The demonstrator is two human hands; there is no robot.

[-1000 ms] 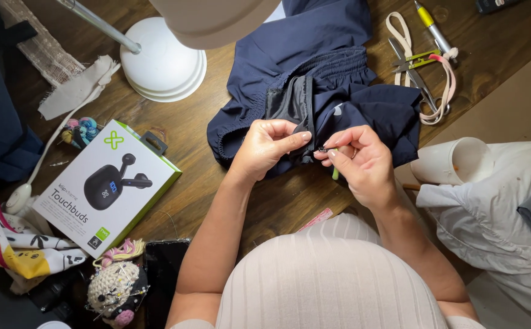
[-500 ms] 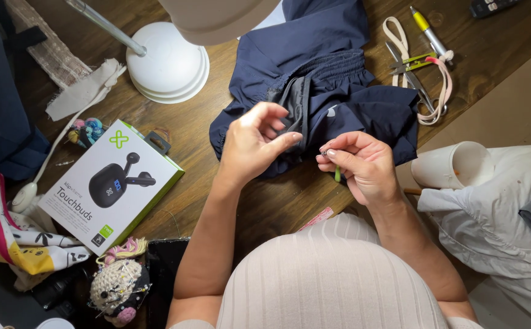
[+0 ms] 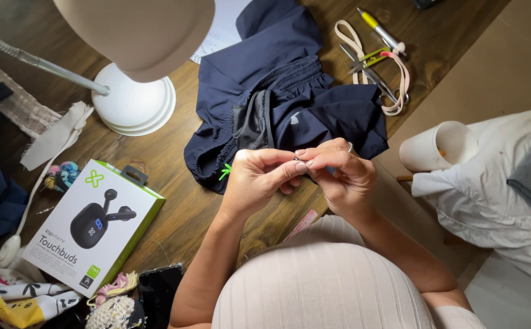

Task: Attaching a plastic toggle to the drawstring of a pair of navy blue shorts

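A tiny item, too small to identify, is pinched between the fingertips of the left hand (image 3: 256,183) and right hand (image 3: 342,173), both closed tight. The navy garment (image 3: 284,103) is left lying untouched behind them on the wooden table (image 3: 174,183), so stitching appears not yet begun.

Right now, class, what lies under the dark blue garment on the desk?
The navy garment lies on the wooden desk; white paper pokes out at its top edge. Anything else beneath is covered.

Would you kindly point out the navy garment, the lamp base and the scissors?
navy garment (image 3: 265,73): head view, upper fabric panel.
lamp base (image 3: 137,109): head view, white domed top.
scissors (image 3: 372,76): head view, the blades.
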